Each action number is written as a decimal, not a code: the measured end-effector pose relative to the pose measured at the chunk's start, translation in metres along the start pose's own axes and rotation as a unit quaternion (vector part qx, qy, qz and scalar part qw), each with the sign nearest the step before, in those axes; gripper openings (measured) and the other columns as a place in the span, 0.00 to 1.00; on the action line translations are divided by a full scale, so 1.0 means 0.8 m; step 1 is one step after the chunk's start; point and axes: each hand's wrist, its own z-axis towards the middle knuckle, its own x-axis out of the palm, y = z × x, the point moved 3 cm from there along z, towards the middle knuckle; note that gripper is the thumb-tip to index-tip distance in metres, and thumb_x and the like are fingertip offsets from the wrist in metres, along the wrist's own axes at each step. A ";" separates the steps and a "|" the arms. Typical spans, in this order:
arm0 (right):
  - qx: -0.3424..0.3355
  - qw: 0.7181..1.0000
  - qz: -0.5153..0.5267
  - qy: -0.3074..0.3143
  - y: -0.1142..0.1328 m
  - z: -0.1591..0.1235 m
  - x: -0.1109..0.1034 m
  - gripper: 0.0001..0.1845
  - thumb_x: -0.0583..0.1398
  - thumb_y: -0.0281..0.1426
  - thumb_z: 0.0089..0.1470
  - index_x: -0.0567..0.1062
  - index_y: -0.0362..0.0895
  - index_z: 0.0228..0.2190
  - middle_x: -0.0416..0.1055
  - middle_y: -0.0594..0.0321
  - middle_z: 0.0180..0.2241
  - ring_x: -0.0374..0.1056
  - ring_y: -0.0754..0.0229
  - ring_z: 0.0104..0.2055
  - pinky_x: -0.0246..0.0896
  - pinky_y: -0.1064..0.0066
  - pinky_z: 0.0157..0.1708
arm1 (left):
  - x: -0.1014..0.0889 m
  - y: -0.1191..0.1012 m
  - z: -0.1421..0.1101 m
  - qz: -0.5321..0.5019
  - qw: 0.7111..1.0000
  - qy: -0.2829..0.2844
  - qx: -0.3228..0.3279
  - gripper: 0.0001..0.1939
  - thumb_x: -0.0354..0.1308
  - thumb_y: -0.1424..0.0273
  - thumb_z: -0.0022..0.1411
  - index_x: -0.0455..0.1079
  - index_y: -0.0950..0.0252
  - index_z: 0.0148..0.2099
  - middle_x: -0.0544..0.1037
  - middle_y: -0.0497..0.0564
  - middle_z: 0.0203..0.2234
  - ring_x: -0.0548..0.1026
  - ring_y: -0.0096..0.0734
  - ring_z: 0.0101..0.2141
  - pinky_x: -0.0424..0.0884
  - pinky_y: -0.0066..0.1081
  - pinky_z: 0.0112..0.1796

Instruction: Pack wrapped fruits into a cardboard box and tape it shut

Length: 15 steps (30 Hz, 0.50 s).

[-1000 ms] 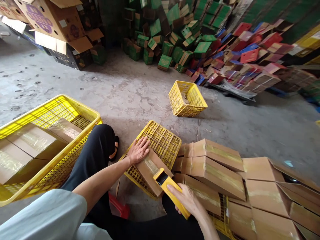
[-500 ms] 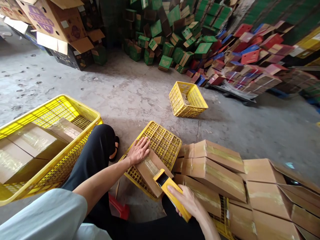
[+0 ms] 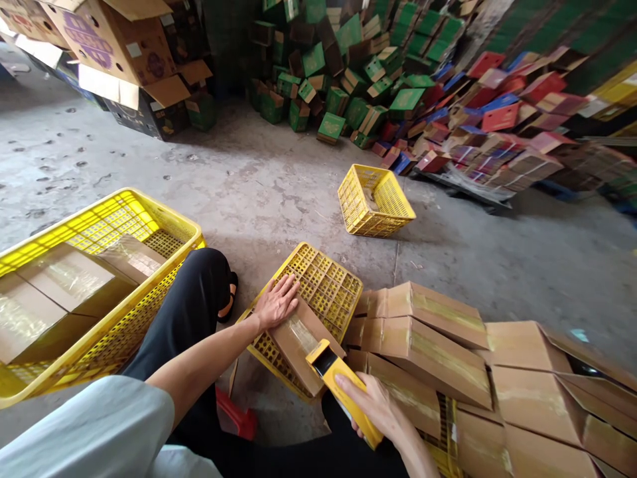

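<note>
My left hand (image 3: pixel 276 302) lies flat, fingers spread, on the far end of a small brown cardboard box (image 3: pixel 301 348). The box rests on an overturned yellow plastic crate (image 3: pixel 326 285) in front of my knees. A strip of clear tape runs along the box's top. My right hand (image 3: pixel 381 408) is closed round a yellow tape dispenser (image 3: pixel 343 388), whose front end touches the near end of the box.
A big yellow crate (image 3: pixel 99 299) at my left holds taped brown boxes. A stack of taped brown boxes (image 3: pixel 448 352) lies at my right. A small yellow crate (image 3: pixel 375 199) sits on the concrete floor. Piles of green, red and blue boxes (image 3: pixel 398 93) fill the back.
The view has shifted slightly. Both hands, the box and the dispenser stay almost where they were.
</note>
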 end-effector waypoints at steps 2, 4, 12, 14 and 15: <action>-0.008 1.000 0.002 0.000 -0.003 0.001 0.001 0.29 0.62 0.59 0.54 0.69 0.45 0.32 0.73 0.64 0.18 0.76 0.55 0.20 0.70 0.72 0.16 | 0.000 0.000 0.000 0.002 1.000 0.001 -0.001 0.29 0.42 0.59 0.78 0.55 0.60 0.76 0.53 0.54 0.75 0.53 0.47 0.73 0.55 0.53 0.68; -0.013 1.000 0.002 -0.001 -0.006 0.001 0.001 0.29 0.62 0.60 0.54 0.69 0.45 0.33 0.73 0.64 0.18 0.76 0.55 0.20 0.70 0.72 0.15 | 0.001 0.000 0.000 0.002 1.000 0.001 -0.002 0.29 0.42 0.59 0.78 0.55 0.59 0.76 0.53 0.53 0.75 0.53 0.47 0.73 0.55 0.52 0.68; -0.004 1.000 0.001 -0.010 -0.005 -0.001 0.000 0.30 0.62 0.60 0.54 0.70 0.45 0.34 0.74 0.64 0.19 0.77 0.55 0.20 0.71 0.72 0.16 | 0.003 0.001 0.001 0.002 1.000 -0.003 -0.006 0.29 0.42 0.59 0.78 0.55 0.57 0.76 0.54 0.52 0.75 0.53 0.45 0.73 0.55 0.51 0.68; -0.006 1.000 -0.001 -0.008 -0.003 -0.002 0.000 0.30 0.62 0.60 0.55 0.70 0.44 0.34 0.74 0.65 0.19 0.77 0.56 0.20 0.72 0.72 0.16 | 0.004 0.002 0.001 -0.002 1.000 -0.002 -0.005 0.29 0.42 0.59 0.78 0.55 0.58 0.76 0.54 0.53 0.75 0.53 0.46 0.72 0.55 0.52 0.68; -0.008 1.000 -0.002 -0.007 -0.002 -0.003 0.000 0.30 0.62 0.60 0.55 0.70 0.44 0.34 0.74 0.65 0.19 0.77 0.56 0.20 0.72 0.72 0.16 | 0.004 0.002 0.001 -0.005 1.000 -0.002 -0.004 0.29 0.42 0.59 0.78 0.55 0.59 0.76 0.54 0.54 0.75 0.54 0.47 0.72 0.55 0.52 0.67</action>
